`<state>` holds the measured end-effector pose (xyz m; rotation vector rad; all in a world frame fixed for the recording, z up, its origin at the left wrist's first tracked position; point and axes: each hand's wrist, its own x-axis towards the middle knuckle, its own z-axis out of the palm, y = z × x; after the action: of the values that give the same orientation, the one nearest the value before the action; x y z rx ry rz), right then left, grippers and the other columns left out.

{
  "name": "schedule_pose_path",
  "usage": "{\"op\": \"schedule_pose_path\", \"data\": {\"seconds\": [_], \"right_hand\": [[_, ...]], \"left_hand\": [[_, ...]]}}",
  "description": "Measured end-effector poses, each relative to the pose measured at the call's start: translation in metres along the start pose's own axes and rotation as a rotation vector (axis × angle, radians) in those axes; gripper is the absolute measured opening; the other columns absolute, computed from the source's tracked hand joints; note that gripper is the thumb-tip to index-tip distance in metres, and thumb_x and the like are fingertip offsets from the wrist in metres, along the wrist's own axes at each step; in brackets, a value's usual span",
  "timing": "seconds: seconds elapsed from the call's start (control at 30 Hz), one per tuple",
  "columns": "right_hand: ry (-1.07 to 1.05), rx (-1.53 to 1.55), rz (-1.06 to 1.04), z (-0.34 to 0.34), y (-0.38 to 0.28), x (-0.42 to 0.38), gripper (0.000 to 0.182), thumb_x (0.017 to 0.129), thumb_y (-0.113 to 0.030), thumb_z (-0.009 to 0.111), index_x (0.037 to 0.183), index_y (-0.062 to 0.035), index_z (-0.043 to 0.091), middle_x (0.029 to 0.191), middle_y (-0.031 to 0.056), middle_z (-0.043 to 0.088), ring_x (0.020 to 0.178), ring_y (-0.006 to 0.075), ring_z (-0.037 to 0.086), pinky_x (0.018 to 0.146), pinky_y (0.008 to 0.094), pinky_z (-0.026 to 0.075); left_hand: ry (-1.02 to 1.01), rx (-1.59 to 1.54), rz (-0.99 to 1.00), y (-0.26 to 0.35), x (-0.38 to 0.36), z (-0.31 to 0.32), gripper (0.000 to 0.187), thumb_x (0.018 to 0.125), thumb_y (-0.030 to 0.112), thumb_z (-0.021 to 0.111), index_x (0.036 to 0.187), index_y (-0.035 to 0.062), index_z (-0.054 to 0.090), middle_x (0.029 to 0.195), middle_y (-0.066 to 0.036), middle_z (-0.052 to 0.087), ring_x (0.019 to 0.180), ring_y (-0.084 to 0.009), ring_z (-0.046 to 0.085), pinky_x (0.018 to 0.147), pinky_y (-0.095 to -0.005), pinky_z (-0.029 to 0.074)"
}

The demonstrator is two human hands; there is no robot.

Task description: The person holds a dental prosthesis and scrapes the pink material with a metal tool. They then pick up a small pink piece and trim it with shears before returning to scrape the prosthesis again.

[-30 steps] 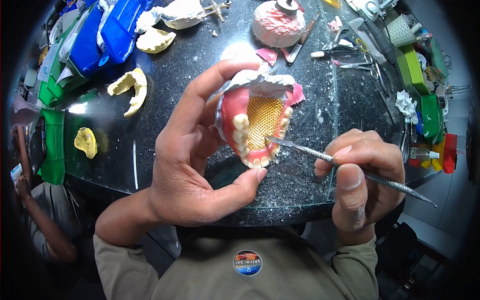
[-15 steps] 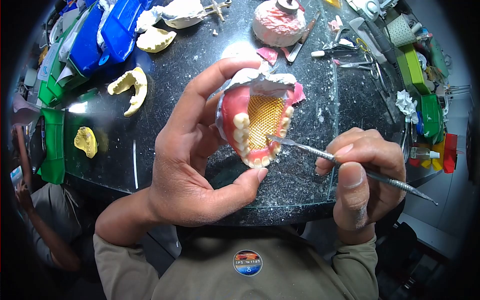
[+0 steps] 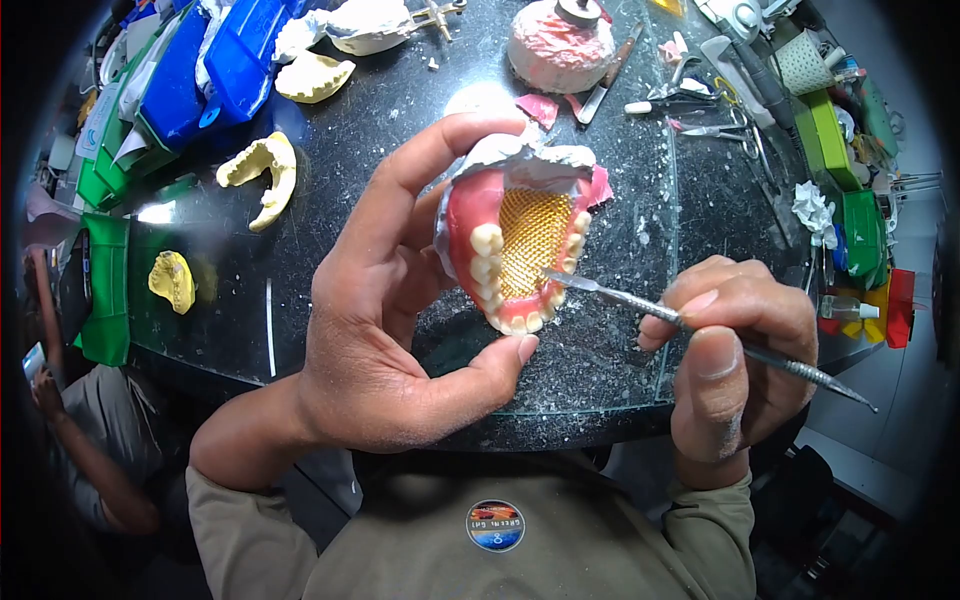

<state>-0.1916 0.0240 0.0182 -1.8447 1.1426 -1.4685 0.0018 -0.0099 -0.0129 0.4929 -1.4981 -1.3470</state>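
Note:
My left hand is closed round a denture on a white plaster model, thumb at the front teeth and index finger over the plaster at the back. Pink wax gum carries a row of cream teeth, and a gold mesh lines the palate between the two sides. In my right hand a metal wax carver is held like a pen. Its flat blade tip reaches over the edge of the mesh, beside the teeth on the right. The carver's thin other end points out to the lower right.
Yellow plaster casts lie at the left, near blue bins. A pink-smeared flask-like block stands at the back beside a knife. Scissors and other tools lie at the right. Another person's arm shows at far left.
The wax carver and my right hand have shifted slightly right. The denture in my left hand stays nearly in place.

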Motion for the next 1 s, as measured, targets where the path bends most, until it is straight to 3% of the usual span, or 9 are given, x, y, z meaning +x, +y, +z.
{"op": "schedule_pose_path", "data": {"seconds": [0.17, 0.37, 0.4, 0.53, 0.6, 0.7, 0.8, 0.93, 1.0], "right_hand": [[0.063, -0.007, -0.037, -0.004, -0.002, 0.003, 0.025, 0.088, -0.026, 0.052, 0.089, -0.0017, 0.049, 0.070, 0.0103, 0.050, 0.052, 0.0133, 0.048, 0.048, 0.0228, 0.039], [0.091, 0.175, -0.163, -0.037, 0.004, 0.008, 0.023, 0.093, -0.016, 0.038, 0.102, 0.0022, 0.048, 0.085, 0.0161, 0.052, 0.067, 0.0164, 0.048, 0.058, 0.0247, 0.040], [0.241, 0.080, -0.178, -0.042, 0.005, 0.010, 0.023, 0.089, -0.020, 0.047, 0.098, 0.0012, 0.049, 0.075, 0.0175, 0.055, 0.061, 0.0172, 0.053, 0.047, 0.0232, 0.042], [0.484, -0.003, -0.221, -0.077, 0.012, -0.017, 0.020, 0.089, -0.013, 0.044, 0.099, 0.0036, 0.050, 0.083, 0.0194, 0.056, 0.064, 0.0175, 0.052, 0.054, 0.0256, 0.044], [0.626, -0.159, -0.130, -0.096, 0.018, -0.043, 0.017, 0.088, -0.009, 0.045, 0.097, 0.0046, 0.050, 0.084, 0.0190, 0.056, 0.064, 0.0166, 0.051, 0.056, 0.0262, 0.044], [0.768, -0.283, 0.043, -0.115, 0.027, -0.083, 0.014, 0.086, -0.005, 0.046, 0.095, 0.0053, 0.050, 0.085, 0.0171, 0.057, 0.062, 0.0153, 0.051, 0.060, 0.0245, 0.044], [0.796, -0.367, 0.130, -0.121, 0.037, -0.116, 0.012, 0.087, -0.005, 0.046, 0.093, 0.0048, 0.050, 0.081, 0.0151, 0.058, 0.062, 0.0130, 0.052, 0.060, 0.0231, 0.044], [0.823, -0.343, 0.153, -0.118, 0.045, -0.122, 0.010, 0.086, -0.004, 0.048, 0.089, 0.0051, 0.051, 0.080, 0.0138, 0.057, 0.061, 0.0120, 0.053, 0.060, 0.0231, 0.046], [0.768, -0.373, 0.151, -0.118, 0.046, -0.122, 0.009, 0.085, -0.003, 0.048, 0.088, 0.0052, 0.051, 0.080, 0.0134, 0.057, 0.062, 0.0116, 0.053, 0.060, 0.0228, 0.047]], "left_hand": [[0.009, -0.007, -0.030, 0.001, 0.000, 0.001, 0.087, 0.064, -0.005, 0.064, 0.134, -0.0092, 0.011, 0.132, -0.020, 0.030, 0.117, -0.0263, 0.045, 0.098, -0.0350, 0.038], [0.025, 0.002, -0.086, 0.005, 0.000, 0.000, 0.088, 0.063, -0.005, 0.064, 0.134, -0.0080, 0.013, 0.127, -0.019, 0.038, 0.116, -0.0253, 0.046, 0.097, -0.0343, 0.039], [0.030, 0.008, -0.103, 0.007, 0.000, 0.000, 0.088, 0.062, -0.005, 0.064, 0.134, -0.0079, 0.013, 0.126, -0.018, 0.039, 0.116, -0.0249, 0.046, 0.097, -0.0340, 0.039], [0.112, 0.046, -0.122, 0.006, 0.000, 0.003, 0.086, 0.065, 0.001, 0.066, 0.136, -0.0037, 0.017, 0.127, -0.018, 0.041, 0.113, -0.0255, 0.049, 0.096, -0.0344, 0.040], [0.206, 0.099, -0.118, 0.009, 0.003, 0.012, 0.086, 0.066, 0.005, 0.067, 0.136, -0.0022, 0.017, 0.127, -0.019, 0.041, 0.110, -0.0289, 0.052, 0.096, -0.0360, 0.041], [0.186, 0.188, -0.146, 0.009, 0.000, 0.013, 0.090, 0.068, 0.018, 0.071, 0.137, -0.0001, 0.017, 0.121, -0.019, 0.048, 0.106, -0.0318, 0.054, 0.090, -0.0348, 0.045], [0.193, 0.245, -0.175, 0.011, -0.003, 0.015, 0.090, 0.068, 0.020, 0.070, 0.138, 0.0009, 0.017, 0.121, -0.020, 0.048, 0.105, -0.0311, 0.055, 0.088, -0.0334, 0.047], [0.198, 0.239, -0.208, 0.010, -0.002, 0.018, 0.088, 0.067, 0.017, 0.069, 0.137, 0.0009, 0.018, 0.125, -0.019, 0.043, 0.106, -0.0319, 0.055, 0.090, -0.0369, 0.046], [0.195, 0.221, -0.229, 0.009, -0.002, 0.017, 0.088, 0.065, 0.011, 0.068, 0.137, -0.0004, 0.017, 0.133, -0.017, 0.033, 0.108, -0.0336, 0.053, 0.094, -0.0429, 0.044]]}}
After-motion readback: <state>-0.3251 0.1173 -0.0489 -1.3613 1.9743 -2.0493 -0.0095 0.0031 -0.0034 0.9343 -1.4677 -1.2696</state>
